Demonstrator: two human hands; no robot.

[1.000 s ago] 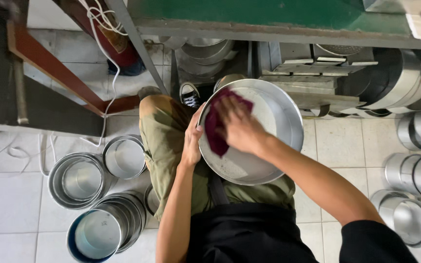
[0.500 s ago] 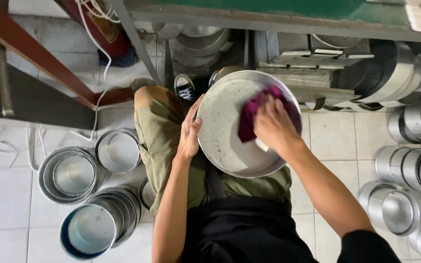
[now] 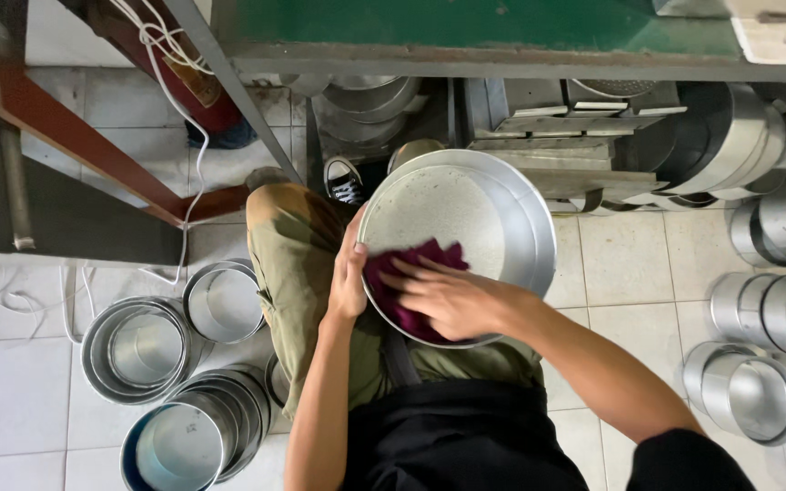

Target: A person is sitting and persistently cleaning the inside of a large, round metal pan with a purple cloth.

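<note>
Around you, stacks of round metal tins [image 3: 138, 350] sat on the white tiled floor [image 3: 11, 400] to your left, with more tins [image 3: 761, 386] lying on their sides to your right. A green-topped workbench [image 3: 466, 32] stood ahead, with white cables [image 3: 170, 68] trailing beside a red-brown beam [image 3: 75, 141].

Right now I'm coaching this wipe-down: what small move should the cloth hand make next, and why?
Probably sweep the dark purple cloth up across the round metal pan's pale upper floor: the right hand presses it at the lower edge, while the left hand steadies the rim.
</note>
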